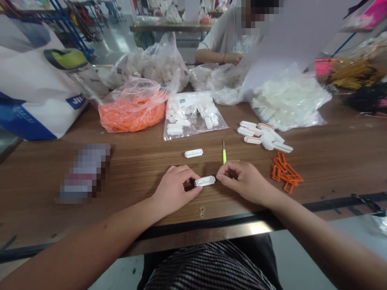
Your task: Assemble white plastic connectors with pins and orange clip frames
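Between its thumb and fingers, my left hand (177,187) grips the left end of a white plastic connector (204,181) with a row of small contacts on top. My right hand (242,181) is closed, thumb against curled fingers, just off the connector's right end; whatever it may pinch is hidden. Another white connector (194,153) lies on the table beyond the left hand. Behind the right hand's knuckles lies a small screwdriver (224,155) with a yellow-green handle, its shaft pointing away from me.
Orange rectangular frames (286,172) lie right of my right hand, with a pile of white connectors (266,136) behind. Further back stand a bag of orange parts (133,110), a bag of white pieces (193,112) and a bottle (87,76). A person (223,44) sits opposite.
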`<state>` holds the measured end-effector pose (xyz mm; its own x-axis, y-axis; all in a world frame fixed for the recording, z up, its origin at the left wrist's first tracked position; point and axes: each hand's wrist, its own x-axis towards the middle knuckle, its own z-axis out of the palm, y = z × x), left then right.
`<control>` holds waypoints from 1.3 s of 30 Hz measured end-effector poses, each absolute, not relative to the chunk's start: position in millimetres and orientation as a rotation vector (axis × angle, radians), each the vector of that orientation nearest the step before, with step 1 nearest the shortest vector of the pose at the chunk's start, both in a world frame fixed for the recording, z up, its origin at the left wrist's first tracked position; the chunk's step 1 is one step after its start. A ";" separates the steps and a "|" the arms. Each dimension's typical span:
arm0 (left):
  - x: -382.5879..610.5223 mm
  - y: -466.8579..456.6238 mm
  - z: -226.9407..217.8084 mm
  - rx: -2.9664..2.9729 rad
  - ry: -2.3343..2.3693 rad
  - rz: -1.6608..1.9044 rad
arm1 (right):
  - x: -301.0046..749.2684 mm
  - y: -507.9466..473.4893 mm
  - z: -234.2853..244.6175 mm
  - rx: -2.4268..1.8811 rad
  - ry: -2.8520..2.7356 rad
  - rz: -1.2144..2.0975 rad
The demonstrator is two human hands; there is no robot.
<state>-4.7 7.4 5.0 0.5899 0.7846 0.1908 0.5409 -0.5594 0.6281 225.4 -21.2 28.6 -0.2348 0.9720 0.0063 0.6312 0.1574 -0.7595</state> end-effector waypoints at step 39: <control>-5.1 7.7 5.3 2.301 1.048 0.628 | 266.2 -20.8 33.5 -1.886 -2.184 0.497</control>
<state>-5.1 7.7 5.3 0.5910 0.7839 0.1904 0.5374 -0.5586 0.6318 266.2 -20.8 33.5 -0.1571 0.9859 -0.0578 0.9139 0.1229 -0.3868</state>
